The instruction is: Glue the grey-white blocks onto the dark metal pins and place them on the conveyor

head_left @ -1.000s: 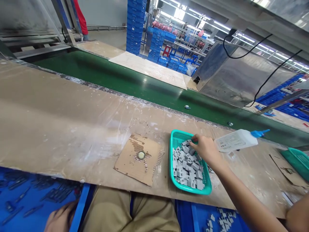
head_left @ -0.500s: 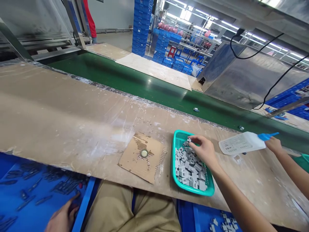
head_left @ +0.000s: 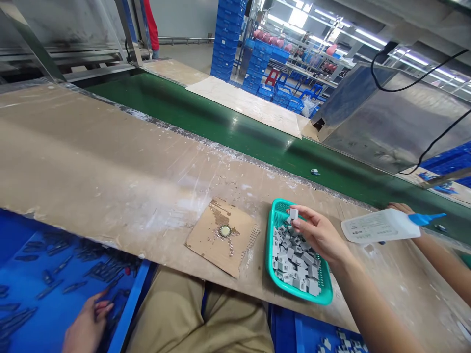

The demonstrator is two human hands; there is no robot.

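Green conveyor belt (head_left: 206, 115) behind the bench (head_left: 110, 166); over the far end of the teal basket (head_left: 270, 255) the right grip (head_left: 326, 239) has lifted a pinched grey block (head_left: 294, 214), singling it out; left grip (head_left: 86, 321): I cannot tell

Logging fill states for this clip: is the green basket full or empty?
The green basket is partly full: grey blocks are heaped inside, but bare mesh shows at its far end.

One block (head_left: 293, 214) is held over one basket (head_left: 300, 292) of others (head_left: 294, 262) too many to count near the table's (head_left: 110, 171) front edge, beside one cardboard (head_left: 204, 238) bearing one cap (head_left: 225, 230), and one bottle (head_left: 382, 225). Two trays (head_left: 47, 323) sit below that edge; two parts (head_left: 315, 171) dot the belt (head_left: 221, 122).
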